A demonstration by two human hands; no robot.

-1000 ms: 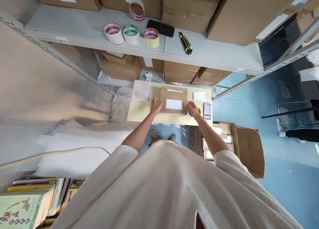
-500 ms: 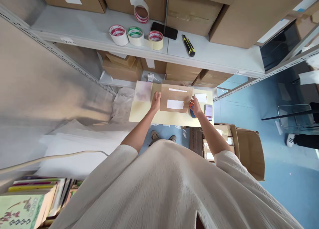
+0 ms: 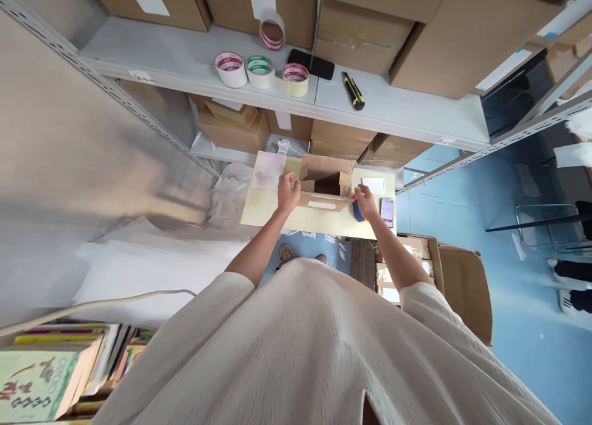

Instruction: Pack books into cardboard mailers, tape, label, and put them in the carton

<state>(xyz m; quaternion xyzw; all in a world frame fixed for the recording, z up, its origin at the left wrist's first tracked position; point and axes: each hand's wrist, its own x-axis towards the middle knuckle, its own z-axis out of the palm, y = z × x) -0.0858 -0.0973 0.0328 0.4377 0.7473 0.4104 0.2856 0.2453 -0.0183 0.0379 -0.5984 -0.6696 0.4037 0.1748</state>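
Note:
An open cardboard box (image 3: 325, 201) stands on the pale yellow table (image 3: 259, 212), its top flaps raised and its dark inside showing. A white label (image 3: 322, 205) is on its near side. My left hand (image 3: 288, 193) is closed at the box's left edge, fingers curled against the cardboard. At the right edge my right hand (image 3: 365, 202) has its fingers bent in at the box corner; the exact contact is small and hard to see. Just below that hand lies a blue tape roll (image 3: 357, 211) with some red-orange beside it.
A phone (image 3: 387, 212) and white paper (image 3: 374, 184) lie at the table's right. The shelf above (image 3: 407, 113) holds tape rolls (image 3: 261, 71), a black phone-like slab (image 3: 311, 64), a yellow-black cutter (image 3: 354, 92) and large boxes. An open carton (image 3: 462, 283) stands right of the table.
The box has tipped from showing its labelled face to standing with its opening upward. My hands have stayed at its two sides. My view has shifted slightly.

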